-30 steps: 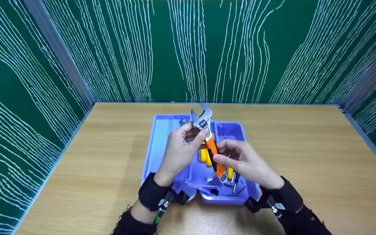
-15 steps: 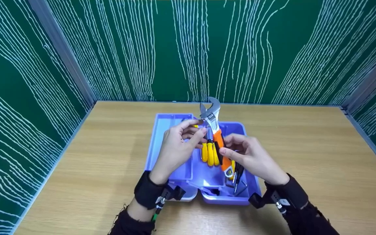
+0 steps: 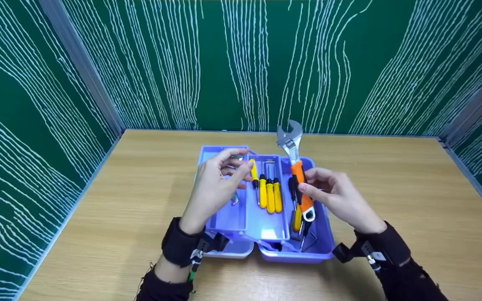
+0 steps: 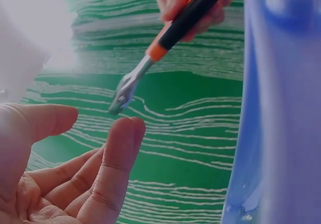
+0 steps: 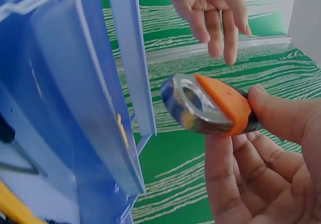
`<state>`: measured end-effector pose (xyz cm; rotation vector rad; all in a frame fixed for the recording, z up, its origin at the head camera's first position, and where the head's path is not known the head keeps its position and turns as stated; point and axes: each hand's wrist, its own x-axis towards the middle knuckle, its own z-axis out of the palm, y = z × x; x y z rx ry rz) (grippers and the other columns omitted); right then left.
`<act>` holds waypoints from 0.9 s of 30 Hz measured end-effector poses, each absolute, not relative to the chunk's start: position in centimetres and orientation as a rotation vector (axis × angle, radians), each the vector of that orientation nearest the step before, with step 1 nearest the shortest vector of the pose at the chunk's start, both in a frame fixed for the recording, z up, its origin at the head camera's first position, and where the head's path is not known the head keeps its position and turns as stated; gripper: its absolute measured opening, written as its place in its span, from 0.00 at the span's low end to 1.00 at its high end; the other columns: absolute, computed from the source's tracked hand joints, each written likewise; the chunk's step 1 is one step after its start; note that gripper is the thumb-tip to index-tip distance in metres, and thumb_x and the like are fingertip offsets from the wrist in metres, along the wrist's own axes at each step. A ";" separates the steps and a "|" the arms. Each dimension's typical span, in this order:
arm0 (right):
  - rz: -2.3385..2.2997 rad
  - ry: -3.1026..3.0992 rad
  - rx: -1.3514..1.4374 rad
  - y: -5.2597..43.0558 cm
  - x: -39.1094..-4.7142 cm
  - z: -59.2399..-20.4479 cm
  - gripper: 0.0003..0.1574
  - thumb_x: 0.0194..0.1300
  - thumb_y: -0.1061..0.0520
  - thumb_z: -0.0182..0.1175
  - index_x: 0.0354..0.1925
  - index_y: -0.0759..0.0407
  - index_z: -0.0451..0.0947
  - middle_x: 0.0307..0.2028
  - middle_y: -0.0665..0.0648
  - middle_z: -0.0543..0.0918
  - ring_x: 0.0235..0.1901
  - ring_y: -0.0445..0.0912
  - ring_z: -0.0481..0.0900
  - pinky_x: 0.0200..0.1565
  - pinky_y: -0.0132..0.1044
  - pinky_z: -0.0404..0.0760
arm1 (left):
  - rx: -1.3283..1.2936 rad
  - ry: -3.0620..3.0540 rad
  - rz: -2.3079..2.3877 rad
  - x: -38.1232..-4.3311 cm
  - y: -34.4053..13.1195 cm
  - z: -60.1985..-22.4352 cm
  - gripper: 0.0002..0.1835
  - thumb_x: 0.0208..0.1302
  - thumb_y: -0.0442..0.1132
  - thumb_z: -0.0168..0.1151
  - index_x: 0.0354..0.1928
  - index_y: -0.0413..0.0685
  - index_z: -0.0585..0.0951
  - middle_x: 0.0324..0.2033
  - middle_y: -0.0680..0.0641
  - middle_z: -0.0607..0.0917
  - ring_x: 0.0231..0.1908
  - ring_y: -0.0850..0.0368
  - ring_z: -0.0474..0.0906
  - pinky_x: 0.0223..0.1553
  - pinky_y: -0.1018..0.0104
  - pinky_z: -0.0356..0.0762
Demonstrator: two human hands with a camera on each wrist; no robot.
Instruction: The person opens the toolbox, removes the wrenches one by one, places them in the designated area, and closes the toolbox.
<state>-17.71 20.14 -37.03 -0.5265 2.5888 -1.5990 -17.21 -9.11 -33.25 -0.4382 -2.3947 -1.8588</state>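
An adjustable wrench (image 3: 301, 177) with an orange and black handle is pinched between the thumb and fingers of my right hand (image 3: 341, 196). Its steel head points up and away, over the right part of a purple toolbox (image 3: 322, 246). My left hand (image 3: 218, 186) hovers over the toolbox's left tray, fingers loosely bent and holding nothing. In the left wrist view a gap separates its fingertips from the wrench head. The right wrist view shows the handle's metal end with its hanging hole. Several yellow-handled screwdrivers (image 3: 270, 195) lie in the middle tray between the hands.
The toolbox stands opened out on a wooden table (image 3: 111, 217). Hex keys (image 3: 310, 241) and dark-handled tools lie in its right compartment. Small items show under the left hand in the left tray (image 3: 226, 221). Green walls (image 3: 241, 67) with white lines enclose the table.
My left hand has let go of the wrench head and drawn back left. My right hand has carried the wrench to the right, uncovering the yellow-handled screwdrivers.
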 end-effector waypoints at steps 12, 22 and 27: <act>-1.634 2.605 -0.422 23.0 -18.2 -38.0 0.17 0.78 0.54 0.65 0.53 0.67 0.83 0.41 0.60 0.88 0.35 0.43 0.87 0.41 0.32 0.90 | -0.371 -2.423 -1.786 -17.2 -10.3 -32.8 0.20 0.76 0.44 0.68 0.66 0.48 0.83 0.46 0.45 0.92 0.39 0.45 0.92 0.38 0.61 0.93; -1.608 2.636 -0.299 25.6 -18.3 -39.3 0.21 0.79 0.51 0.65 0.55 0.68 0.81 0.40 0.55 0.88 0.37 0.42 0.87 0.43 0.31 0.90 | -0.337 -2.427 -1.757 -17.4 -10.7 -32.7 0.21 0.75 0.43 0.70 0.65 0.46 0.84 0.44 0.43 0.93 0.36 0.50 0.92 0.37 0.62 0.93; -1.586 2.648 -0.229 26.9 -18.3 -39.9 0.23 0.79 0.50 0.65 0.58 0.69 0.80 0.42 0.56 0.88 0.38 0.41 0.88 0.44 0.31 0.90 | -0.331 -2.441 -1.731 -17.5 -11.0 -32.8 0.21 0.75 0.44 0.70 0.65 0.45 0.84 0.45 0.40 0.93 0.37 0.46 0.93 0.38 0.62 0.93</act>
